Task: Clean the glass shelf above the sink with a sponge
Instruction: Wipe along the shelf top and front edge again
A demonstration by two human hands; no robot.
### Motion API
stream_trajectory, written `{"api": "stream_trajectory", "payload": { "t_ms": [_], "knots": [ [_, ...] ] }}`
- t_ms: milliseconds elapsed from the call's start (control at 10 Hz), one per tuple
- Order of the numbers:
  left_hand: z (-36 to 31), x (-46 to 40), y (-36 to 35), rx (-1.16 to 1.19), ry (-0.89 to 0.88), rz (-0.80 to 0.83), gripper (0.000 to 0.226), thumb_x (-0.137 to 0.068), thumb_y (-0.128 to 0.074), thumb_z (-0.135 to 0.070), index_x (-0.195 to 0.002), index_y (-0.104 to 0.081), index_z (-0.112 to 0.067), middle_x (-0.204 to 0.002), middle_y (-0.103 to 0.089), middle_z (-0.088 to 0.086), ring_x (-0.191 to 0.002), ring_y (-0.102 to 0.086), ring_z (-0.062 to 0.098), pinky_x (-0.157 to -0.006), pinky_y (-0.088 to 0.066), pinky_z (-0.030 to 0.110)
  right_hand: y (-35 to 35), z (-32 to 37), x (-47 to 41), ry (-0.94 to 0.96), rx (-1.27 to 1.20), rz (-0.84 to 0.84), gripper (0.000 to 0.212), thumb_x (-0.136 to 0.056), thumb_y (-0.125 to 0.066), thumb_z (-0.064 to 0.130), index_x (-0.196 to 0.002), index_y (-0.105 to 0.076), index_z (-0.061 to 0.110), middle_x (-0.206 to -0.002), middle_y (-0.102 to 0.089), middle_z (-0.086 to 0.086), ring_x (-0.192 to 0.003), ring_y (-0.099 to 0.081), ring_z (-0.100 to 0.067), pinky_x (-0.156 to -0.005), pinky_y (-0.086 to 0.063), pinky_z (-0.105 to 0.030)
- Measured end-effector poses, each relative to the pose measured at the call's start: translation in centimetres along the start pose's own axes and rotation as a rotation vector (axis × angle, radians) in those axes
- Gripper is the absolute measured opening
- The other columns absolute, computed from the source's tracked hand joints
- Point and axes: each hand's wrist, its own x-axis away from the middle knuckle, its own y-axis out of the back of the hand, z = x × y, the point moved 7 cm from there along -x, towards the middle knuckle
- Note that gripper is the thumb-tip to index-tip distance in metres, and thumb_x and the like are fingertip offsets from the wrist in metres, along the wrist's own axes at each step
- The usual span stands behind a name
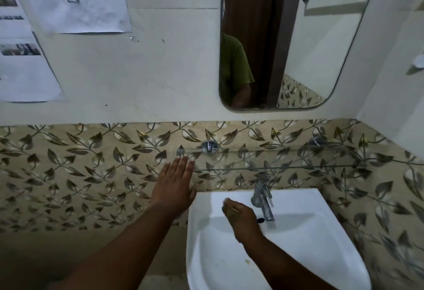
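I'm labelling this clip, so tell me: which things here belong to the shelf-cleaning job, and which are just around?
Belongs to the job:
- glass shelf
- left hand, flat, at the shelf's left end
- right hand, closed over the sink around something, probably the sponge

Just around:
- sink
- tap
- mirror
- papers on the wall

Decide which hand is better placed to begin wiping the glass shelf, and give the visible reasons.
Probably the right hand: it is closed over the sink on what looks like the sponge. The left hand is open and empty, fingers at the glass shelf's left end.
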Motion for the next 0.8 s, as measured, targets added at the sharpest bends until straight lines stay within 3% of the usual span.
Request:
{"api": "stream_trajectory", "payload": {
  "t_ms": [100, 200, 300, 400, 500, 600, 700, 800],
  "knots": [
    [-2.1, -0.4, -0.6, 0.033, -0.022, 0.083, 0.095, -0.086, 0.004, -0.079, -0.161, 0.000, -0.021, -0.172, 0.000, 0.006, -0.158, 0.001, 0.026, -0.127, 0.001, 0.046, -0.3, -4.0, 1.6, -0.418, -0.894, -0.009, 0.019, -0.097, -0.050, 0.021, -0.081, -0.059, 0.018, -0.082, -0.059, -0.009, -0.066, -0.060, -0.020, -0.060, -0.046, -0.026],
    [-2.6, -1.0, 0.0, 0.064, -0.019, 0.079, 0.118, -0.068, 0.029, -0.084, -0.162, -0.002, -0.020, -0.172, -0.001, 0.007, -0.158, 0.000, 0.026, -0.127, -0.001, 0.048, -1.3, -3.6, 0.1, -0.514, -1.177, -0.136, 0.060, -0.092, -0.049, 0.061, -0.107, -0.068, 0.007, -0.117, -0.068, -0.024, -0.118, -0.060, -0.038, -0.106, -0.042, -0.049],
    [-2.4, -1.1, 0.5, 0.078, -0.043, 0.108, 0.122, -0.064, 0.031, -0.087, -0.162, 0.000, -0.021, -0.172, 0.003, 0.006, -0.158, 0.002, 0.025, -0.127, 0.000, 0.047, -3.9, -0.5, -2.0, -0.521, -1.278, -0.086, 0.095, -0.085, -0.031, 0.083, -0.128, -0.060, 0.004, -0.131, -0.061, -0.027, -0.122, -0.059, -0.042, -0.103, -0.045, -0.052],
    [-2.7, -1.0, 0.7, 0.091, -0.053, 0.151, 0.125, -0.059, 0.033, -0.086, -0.162, 0.001, -0.022, -0.172, 0.003, 0.005, -0.158, 0.004, 0.024, -0.127, 0.000, 0.045, -7.2, 4.2, -2.6, -0.492, -1.238, -0.040, 0.093, -0.089, -0.025, 0.080, -0.136, -0.055, 0.005, -0.128, -0.062, -0.022, -0.097, -0.068, -0.034, -0.078, -0.056, -0.036],
    [-2.8, -1.5, 1.5, 0.109, -0.051, 0.155, 0.130, -0.056, 0.034, -0.087, -0.162, -0.006, -0.022, -0.172, -0.002, 0.005, -0.158, -0.001, 0.024, -0.127, -0.003, 0.045, -9.4, 4.9, -7.8, -0.267, -1.164, -0.187, 0.064, -0.101, -0.022, 0.063, -0.132, -0.055, 0.017, -0.151, -0.046, -0.012, -0.125, -0.058, -0.021, -0.095, -0.049, -0.027],
    [-1.7, -0.9, 1.7, 0.200, -0.050, 0.058, 0.121, -0.065, 0.027, -0.086, -0.162, -0.010, -0.023, -0.172, -0.006, 0.005, -0.158, -0.002, 0.024, -0.126, -0.003, 0.043, -9.2, 7.2, -10.1, -0.105, -1.105, -0.180, 0.059, -0.100, -0.038, 0.058, -0.142, -0.049, 0.019, -0.145, -0.052, -0.019, -0.128, -0.053, -0.038, -0.107, -0.045, -0.052],
    [0.7, 1.7, 2.3, 0.684, 0.226, -0.366, 0.090, -0.093, -0.006, -0.076, -0.158, -0.032, -0.019, -0.165, -0.030, 0.010, -0.153, -0.024, 0.026, -0.122, -0.021, 0.039, -9.8, 10.7, -6.7, -0.293, -1.408, -0.008, 0.077, -0.093, -0.036, 0.070, -0.128, -0.062, 0.007, -0.121, -0.066, -0.027, -0.112, -0.061, -0.040, -0.094, -0.052, -0.049],
    [2.2, 3.1, -2.1, 1.856, 0.982, -0.404, 0.070, -0.101, -0.025, -0.062, -0.151, -0.043, -0.017, -0.159, -0.042, 0.011, -0.147, -0.038, 0.034, -0.119, -0.028, 0.041, -6.9, 9.9, -6.7, -0.296, -1.553, -0.071, 0.088, -0.088, -0.028, 0.080, -0.131, -0.061, 0.011, -0.127, -0.064, -0.026, -0.119, -0.060, -0.043, -0.107, -0.042, -0.057]
  ]
}}
